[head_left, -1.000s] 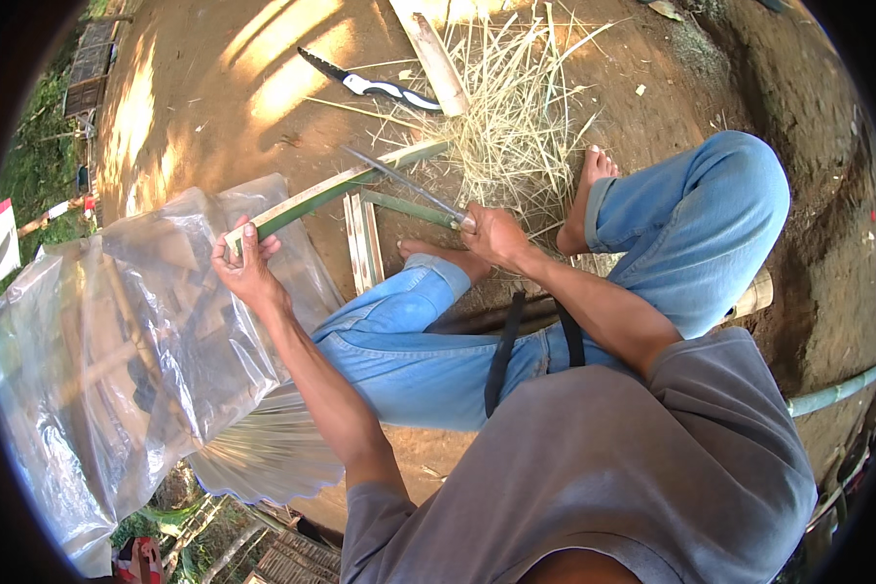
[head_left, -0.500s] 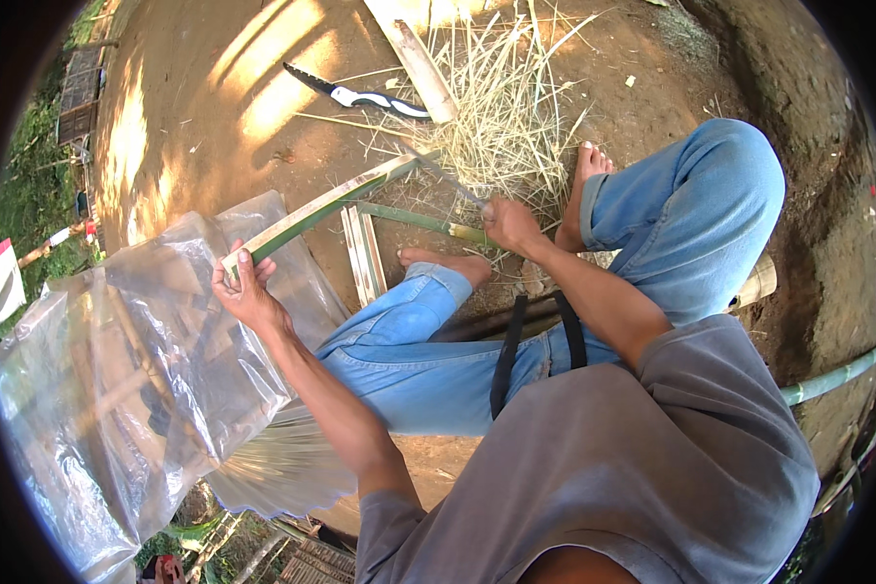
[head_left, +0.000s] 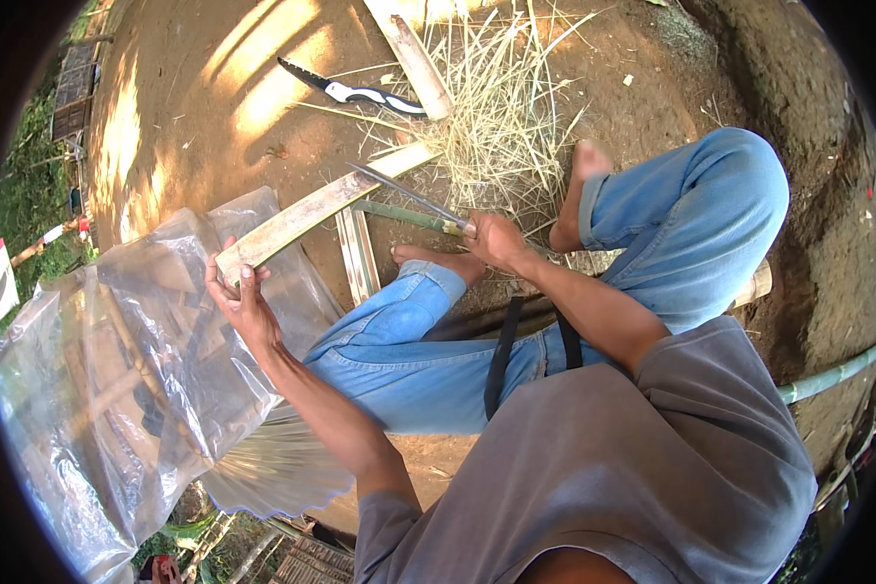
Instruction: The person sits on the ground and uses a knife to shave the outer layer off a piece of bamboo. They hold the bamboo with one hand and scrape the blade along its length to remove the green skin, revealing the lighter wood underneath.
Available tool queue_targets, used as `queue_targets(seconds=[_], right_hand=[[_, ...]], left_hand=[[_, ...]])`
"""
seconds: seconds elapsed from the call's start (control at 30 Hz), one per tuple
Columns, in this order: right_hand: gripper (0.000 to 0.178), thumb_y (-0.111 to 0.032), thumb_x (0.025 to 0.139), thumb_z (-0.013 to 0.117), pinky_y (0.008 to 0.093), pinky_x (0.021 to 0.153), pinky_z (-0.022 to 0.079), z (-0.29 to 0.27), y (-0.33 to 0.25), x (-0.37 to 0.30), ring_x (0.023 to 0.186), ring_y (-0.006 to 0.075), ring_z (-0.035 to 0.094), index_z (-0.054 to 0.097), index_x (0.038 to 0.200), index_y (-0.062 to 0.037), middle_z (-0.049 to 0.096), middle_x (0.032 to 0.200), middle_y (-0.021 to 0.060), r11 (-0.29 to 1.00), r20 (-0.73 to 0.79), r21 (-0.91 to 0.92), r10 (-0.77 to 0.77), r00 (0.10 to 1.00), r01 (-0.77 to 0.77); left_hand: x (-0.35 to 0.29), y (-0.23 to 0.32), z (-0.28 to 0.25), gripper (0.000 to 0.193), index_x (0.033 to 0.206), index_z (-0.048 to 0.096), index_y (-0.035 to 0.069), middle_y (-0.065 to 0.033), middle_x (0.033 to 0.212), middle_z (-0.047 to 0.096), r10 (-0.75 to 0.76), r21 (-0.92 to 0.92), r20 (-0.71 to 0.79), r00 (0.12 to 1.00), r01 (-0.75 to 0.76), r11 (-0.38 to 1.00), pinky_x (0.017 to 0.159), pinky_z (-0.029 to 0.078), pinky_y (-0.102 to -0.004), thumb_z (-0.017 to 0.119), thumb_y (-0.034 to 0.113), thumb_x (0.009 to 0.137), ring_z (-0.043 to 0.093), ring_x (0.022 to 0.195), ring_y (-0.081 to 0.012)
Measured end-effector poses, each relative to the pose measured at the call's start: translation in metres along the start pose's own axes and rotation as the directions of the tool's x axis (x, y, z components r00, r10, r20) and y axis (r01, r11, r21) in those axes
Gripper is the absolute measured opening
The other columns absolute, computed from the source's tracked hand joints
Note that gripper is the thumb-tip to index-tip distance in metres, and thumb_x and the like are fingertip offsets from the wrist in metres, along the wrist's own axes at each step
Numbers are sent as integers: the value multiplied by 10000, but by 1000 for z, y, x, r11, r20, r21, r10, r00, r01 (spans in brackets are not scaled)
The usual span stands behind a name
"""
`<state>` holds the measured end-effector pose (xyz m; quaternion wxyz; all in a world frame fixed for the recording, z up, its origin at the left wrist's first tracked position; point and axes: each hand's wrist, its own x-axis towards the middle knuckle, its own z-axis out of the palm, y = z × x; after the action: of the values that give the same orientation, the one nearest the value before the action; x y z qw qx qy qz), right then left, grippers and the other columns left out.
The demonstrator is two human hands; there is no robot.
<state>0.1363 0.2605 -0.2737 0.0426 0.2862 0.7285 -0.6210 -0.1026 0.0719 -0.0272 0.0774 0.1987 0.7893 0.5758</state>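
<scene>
Bamboo strip [head_left: 313,212], 1 clamped in left grip [head_left: 246,304]; knife [head_left: 411,195], 1 clamped in right grip [head_left: 499,241]

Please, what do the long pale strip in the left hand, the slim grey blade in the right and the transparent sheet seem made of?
Long pale flat strip: probably bare bamboo or wood; blotchy, matte face.
Slim grey blade: apparently metal, perhaps steel, from its dull sheen.
Wrinkled transparent sheet: likely glossy plastic film, from bright reflections.
</scene>
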Motion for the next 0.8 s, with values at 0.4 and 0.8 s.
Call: queue_targets(seconds=[0.4,0.8], right_hand=[[164,-169,874,601,467,614,533,-2,13,-1,683,324,660,603,946,-22,648,725,178,986,-57,-168,-32,998,22],[280,-237,869,591,469,765,537,-19,33,11,833,419,673,642,1039,-19,680,852,259,963,-92,-176,189,978,-202]], left_hand=[[1,8,10,646,1410,347,8,-204,1395,524,8,8,-43,999,-8,1000,793,553,-282,718,182,911,634,1015,-183],[5,1,11,616,1378,370,-10,-192,1344,566,2,29,-101,995,1,1000,749,556,-268,715,218,922,643,883,-155]])
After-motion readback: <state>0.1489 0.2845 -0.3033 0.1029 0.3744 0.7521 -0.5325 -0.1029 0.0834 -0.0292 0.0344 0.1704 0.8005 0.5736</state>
